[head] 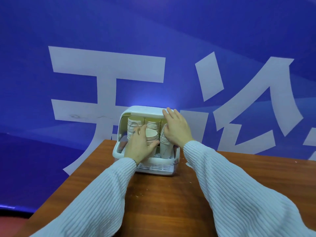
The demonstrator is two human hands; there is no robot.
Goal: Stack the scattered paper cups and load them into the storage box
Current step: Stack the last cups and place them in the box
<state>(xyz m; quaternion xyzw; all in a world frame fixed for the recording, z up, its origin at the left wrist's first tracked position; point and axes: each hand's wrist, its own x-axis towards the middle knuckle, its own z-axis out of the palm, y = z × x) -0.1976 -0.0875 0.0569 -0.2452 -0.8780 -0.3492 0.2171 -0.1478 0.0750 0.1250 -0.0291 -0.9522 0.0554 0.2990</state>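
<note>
Blue backdrop point(171, 31) with huge pale characters fills everything behind a reddish-brown wooden surface point(162, 194), and near its far edge sits a white plastic storage box point(145, 110) with its curved front flap rolled up out of the way. Inside, from the left, there's a tall stack of ribbed cream paper cups point(135, 123), then a middle stack point(152, 124), then a third one on the right point(165, 146), all standing on the slatted white tray. Left hand point(139, 147) reaches into the opening, its grip wrapped around a short stack of cream cups point(151, 136) lying on its side with the mouth facing the camera, thumb under it. Right hand point(176, 127) has its grip spread flat, fingers straight, fingertips up on the box's top right edge and the palm over the right stack. Both arms are in light ribbed knit sleeves point(230, 194).
</note>
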